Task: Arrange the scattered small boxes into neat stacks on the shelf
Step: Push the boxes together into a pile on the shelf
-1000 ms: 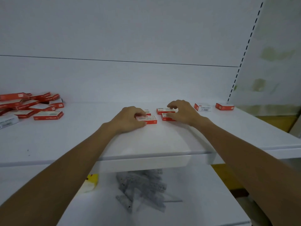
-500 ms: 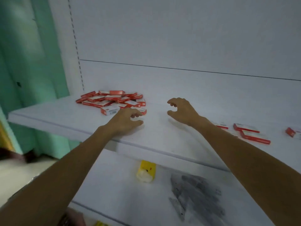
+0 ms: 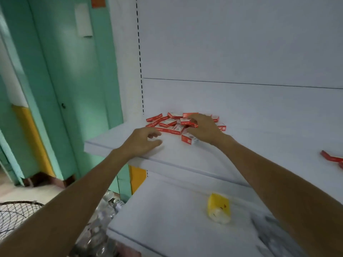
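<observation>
On the far left of the white shelf [image 3: 241, 164], a loose heap of small red and white boxes [image 3: 168, 123] lies unstacked, with stray boxes [image 3: 332, 157] well apart at the right edge. Both hands have swung left from the few boxes at mid-shelf a second ago. The left hand [image 3: 143, 143] rests empty, fingers relaxed, just near of the heap, while the right hand [image 3: 204, 130] curves over its top boxes, grip unclear. Sorting this main heap seems about to begin.

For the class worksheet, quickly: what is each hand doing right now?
Left hand: open, holding nothing.
Right hand: on the pile of boxes; whether it grips one cannot be told.
</observation>
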Demonstrator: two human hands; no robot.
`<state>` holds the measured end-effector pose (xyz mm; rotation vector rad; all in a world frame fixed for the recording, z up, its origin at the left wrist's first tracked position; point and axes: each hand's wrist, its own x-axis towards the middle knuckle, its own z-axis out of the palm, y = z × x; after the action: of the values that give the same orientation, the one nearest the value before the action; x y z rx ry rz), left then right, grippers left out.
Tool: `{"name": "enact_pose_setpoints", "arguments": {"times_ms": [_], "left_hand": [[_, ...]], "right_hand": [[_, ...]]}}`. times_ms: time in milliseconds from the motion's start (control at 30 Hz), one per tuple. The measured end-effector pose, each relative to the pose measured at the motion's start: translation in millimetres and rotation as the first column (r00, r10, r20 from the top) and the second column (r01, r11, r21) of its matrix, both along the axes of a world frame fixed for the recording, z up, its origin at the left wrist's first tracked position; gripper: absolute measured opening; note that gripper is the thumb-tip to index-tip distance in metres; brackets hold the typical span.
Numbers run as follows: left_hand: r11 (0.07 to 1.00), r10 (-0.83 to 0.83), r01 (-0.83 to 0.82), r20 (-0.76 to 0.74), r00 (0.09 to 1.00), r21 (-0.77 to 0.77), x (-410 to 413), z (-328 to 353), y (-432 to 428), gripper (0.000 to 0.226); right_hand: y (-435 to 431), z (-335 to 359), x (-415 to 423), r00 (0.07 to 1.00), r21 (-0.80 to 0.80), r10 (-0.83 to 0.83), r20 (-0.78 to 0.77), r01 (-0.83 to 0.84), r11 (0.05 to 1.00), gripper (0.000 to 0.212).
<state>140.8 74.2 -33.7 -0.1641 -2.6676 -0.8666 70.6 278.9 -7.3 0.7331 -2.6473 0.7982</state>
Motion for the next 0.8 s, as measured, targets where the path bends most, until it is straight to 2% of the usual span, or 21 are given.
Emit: {"name": "enact_pose_setpoints", "arguments": {"times_ms": [367,467,567,700,800], "left_hand": [[0.994,-0.101,0.102,0.030,0.994,-0.031,-49.3,-8.0,-53.6,0.030],[0.995,-0.097,0.095,-0.028,0.995,-0.043,-69.0,-4.7,-55.1,0.032],[0.996,-0.048,0.042,-0.078,0.996,-0.082,-88.5,-2.3,-59.8,0.038],[0.997,0.039,-0.038,0.022,0.999,-0.061,-112.1,-3.2,-71.2,0.044],[0.997,0.082,-0.080,0.122,0.989,-0.025,-124.3,-3.8,-78.5,0.050]], "right_hand": [[-38.7,-4.6,-30.0,0.990,0.012,-0.136,0.041,0.136,0.991,0.044],[-39.9,-1.3,-53.7,0.987,0.065,-0.158,0.021,0.156,0.986,0.042],[-46.1,6.2,-76.8,0.988,0.045,-0.156,-0.010,0.156,0.987,0.040],[-63.7,11.4,-95.6,0.992,0.032,-0.120,-0.028,0.121,0.992,0.037],[-83.6,10.7,-100.6,0.990,0.150,-0.139,0.016,0.135,0.980,0.034]]}}
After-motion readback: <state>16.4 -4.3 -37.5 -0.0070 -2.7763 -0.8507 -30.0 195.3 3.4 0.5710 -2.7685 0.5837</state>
